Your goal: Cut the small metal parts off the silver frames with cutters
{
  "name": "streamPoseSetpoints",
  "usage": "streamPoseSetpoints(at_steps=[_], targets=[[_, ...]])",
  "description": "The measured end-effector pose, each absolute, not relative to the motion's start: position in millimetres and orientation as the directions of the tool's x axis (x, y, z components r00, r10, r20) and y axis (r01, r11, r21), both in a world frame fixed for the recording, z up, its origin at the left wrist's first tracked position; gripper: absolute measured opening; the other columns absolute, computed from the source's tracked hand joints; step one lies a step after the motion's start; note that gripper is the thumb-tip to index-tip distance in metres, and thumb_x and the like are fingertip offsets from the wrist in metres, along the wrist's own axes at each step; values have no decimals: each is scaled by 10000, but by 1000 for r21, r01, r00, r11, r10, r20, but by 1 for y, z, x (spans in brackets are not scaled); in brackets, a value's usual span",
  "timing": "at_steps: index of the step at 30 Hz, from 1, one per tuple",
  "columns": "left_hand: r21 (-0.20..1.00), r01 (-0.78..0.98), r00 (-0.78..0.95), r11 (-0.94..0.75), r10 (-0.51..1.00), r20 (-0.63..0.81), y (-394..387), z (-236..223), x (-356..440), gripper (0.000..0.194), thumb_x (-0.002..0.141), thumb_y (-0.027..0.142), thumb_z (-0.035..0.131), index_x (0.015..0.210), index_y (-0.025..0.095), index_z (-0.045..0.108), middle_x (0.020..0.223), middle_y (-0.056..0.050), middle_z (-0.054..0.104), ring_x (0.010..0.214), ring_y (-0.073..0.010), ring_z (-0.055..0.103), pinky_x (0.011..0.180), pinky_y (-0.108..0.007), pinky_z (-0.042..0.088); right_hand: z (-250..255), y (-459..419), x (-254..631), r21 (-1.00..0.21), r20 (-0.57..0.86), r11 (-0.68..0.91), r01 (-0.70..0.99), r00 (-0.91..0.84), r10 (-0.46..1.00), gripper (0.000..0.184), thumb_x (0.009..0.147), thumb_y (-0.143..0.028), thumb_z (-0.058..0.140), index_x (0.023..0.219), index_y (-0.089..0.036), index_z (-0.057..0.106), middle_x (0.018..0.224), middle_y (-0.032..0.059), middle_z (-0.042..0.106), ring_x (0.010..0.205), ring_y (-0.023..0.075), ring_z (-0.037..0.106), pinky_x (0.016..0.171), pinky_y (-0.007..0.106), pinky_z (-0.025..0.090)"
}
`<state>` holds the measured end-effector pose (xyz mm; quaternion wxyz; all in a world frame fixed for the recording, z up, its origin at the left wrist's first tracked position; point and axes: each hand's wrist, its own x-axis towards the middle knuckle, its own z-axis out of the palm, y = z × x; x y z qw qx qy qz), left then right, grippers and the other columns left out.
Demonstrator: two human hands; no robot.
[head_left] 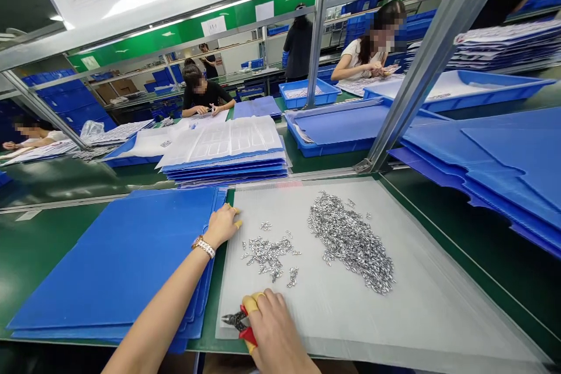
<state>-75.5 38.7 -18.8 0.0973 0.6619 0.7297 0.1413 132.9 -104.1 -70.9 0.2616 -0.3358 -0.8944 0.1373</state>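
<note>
My right hand [276,324], with yellow covers on some fingers, is closed around red-handled side cutters [240,321] near the sheet's front left corner. Their dark jaws point left. My left hand [222,225] lies with fingers stretched out at the left edge of a whitish sheet [289,193], beside a stack of blue plastic sheets [144,245]. Yellow covers sit on its fingertips, and nothing shows in its grasp. Between the hands spreads a small scatter of tiny shiny metal pieces [268,254]. To the right lies a larger pile of the same pieces [350,239].
A metal post [407,70] rises behind the sheet's far edge. Beyond it are a stack of layered sheets [223,149] and a blue tray [333,149]. More blue sheets [504,169] jut in from the right. Several co-workers sit or stand farther back.
</note>
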Motion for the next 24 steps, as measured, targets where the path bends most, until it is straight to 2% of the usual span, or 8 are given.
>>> streamPoseSetpoints(at_steps=[3, 6, 9, 11, 16, 20, 22, 24], targets=[[320, 945, -82, 70, 996, 24, 45, -24, -72, 118, 773, 192, 571, 849, 204, 661, 938, -80, 653, 899, -225, 607, 766, -297, 433, -73, -99, 129, -395, 351, 722, 568, -633, 690, 474, 545, -82, 719, 953, -213, 518, 884, 34, 603, 767, 242, 526, 658, 377, 429], [344, 938, -50, 34, 998, 37, 49, -20, -66, 110, 767, 163, 546, 757, 207, 647, 845, -65, 666, 808, -204, 606, 696, -274, 425, -65, -88, 139, -458, 340, 679, 573, -593, 730, 470, 536, -13, 668, 929, -227, 522, 884, 20, 609, 783, 239, 541, 670, 369, 450], [393, 919, -17, -19, 996, 87, 56, -5, -57, 117, 759, 165, 546, 774, 207, 654, 819, -47, 679, 765, -187, 605, 669, -264, 423, -48, -71, 165, -558, 399, 626, 545, -485, 778, 529, 548, 49, 562, 993, -235, 527, 912, 24, 610, 832, 235, 559, 701, 361, 475], [433, 899, 9, -66, 991, 132, 61, 9, -48, 139, 769, 177, 534, 812, 206, 662, 802, -32, 684, 726, -169, 603, 648, -256, 427, -32, -61, 191, -594, 491, 627, 504, -390, 779, 532, 621, 47, 490, 1069, -239, 514, 919, 40, 607, 837, 225, 570, 704, 355, 491], [477, 858, 71, -193, 963, 261, 75, 50, -14, 198, 818, 226, 497, 922, 196, 663, 832, -13, 688, 705, -138, 598, 630, -234, 440, 6, -53, 246, -561, 697, 670, 485, -160, 699, 460, 779, -75, 479, 1195, -270, 489, 987, 66, 611, 903, 234, 595, 775, 372, 511], [414, 874, 125, -255, 940, 317, 77, 75, 1, 224, 858, 259, 474, 981, 192, 649, 897, -27, 683, 761, -146, 603, 667, -238, 443, 15, -66, 249, -531, 770, 716, 454, -95, 631, 489, 767, -85, 500, 1218, -273, 478, 957, 62, 616, 907, 234, 600, 825, 388, 505], [345, 903, 149, -256, 940, 307, 74, 78, -1, 207, 853, 258, 484, 958, 207, 655, 872, -23, 679, 760, -157, 599, 671, -250, 434, 10, -73, 238, -571, 719, 710, 411, -167, 675, 513, 734, -58, 492, 1202, -269, 483, 950, 58, 619, 895, 226, 596, 841, 388, 498], [256, 937, 164, -237, 947, 276, 68, 76, -9, 176, 829, 231, 504, 894, 217, 667, 830, -26, 672, 759, -178, 597, 678, -271, 427, 1, -77, 221, -666, 587, 654, 358, -290, 756, 521, 678, -34, 505, 1151, -253, 508, 956, 55, 620, 890, 216, 587, 840, 371, 492]])
